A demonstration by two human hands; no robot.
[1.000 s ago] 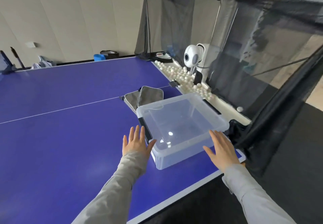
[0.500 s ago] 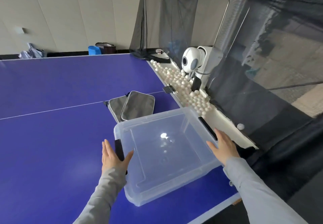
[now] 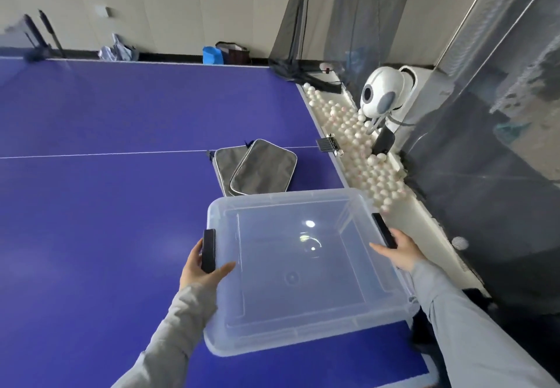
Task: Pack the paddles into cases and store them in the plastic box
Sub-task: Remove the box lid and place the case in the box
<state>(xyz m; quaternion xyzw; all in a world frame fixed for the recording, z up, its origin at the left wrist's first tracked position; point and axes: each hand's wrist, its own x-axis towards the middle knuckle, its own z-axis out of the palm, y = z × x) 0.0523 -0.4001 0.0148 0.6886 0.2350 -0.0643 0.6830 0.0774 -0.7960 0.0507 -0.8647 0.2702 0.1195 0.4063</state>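
While our left hand (image 3: pixel 200 268) and right hand (image 3: pixel 401 249) grip the plastic box (image 3: pixel 288 197), two cases (image 3: pixel 262 172) lie near its far rim.

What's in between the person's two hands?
The clear plastic box, seen in the head view. The left hand and the right hand hold it by its sides.

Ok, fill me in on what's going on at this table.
A person holds the clear plastic box by its black side clips, left hand on one, right hand on the other. The box is empty. Two grey cases lie overlapping on the blue table just beyond it, not yet stored.
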